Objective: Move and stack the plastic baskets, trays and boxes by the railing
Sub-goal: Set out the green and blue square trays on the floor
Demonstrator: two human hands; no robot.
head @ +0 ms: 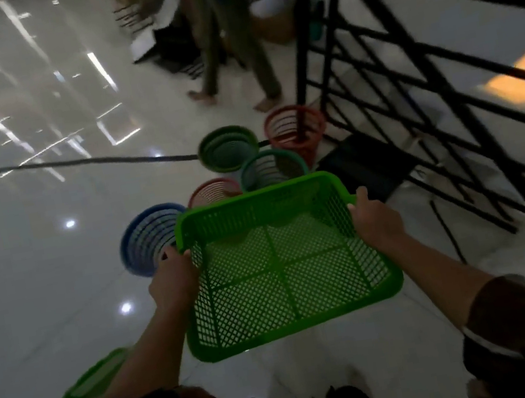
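Both the left hand (pixel 174 279) and right hand (pixel 373 216) grip a green tray (pixel 282 265), hiding blurred round baskets (pixel 153 239).

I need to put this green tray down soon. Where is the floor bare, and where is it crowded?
Bare floor lies left of the blue round basket, below the black cable, and under the green tray held by the left hand and right hand. It is crowded ahead, where round baskets cluster by the railing.

Dim and motion-blurred throughout, with white ceiling-light glare streaking the glossy floor (pixel 35 139) far left of the grip and wide-angle bending at the edges.
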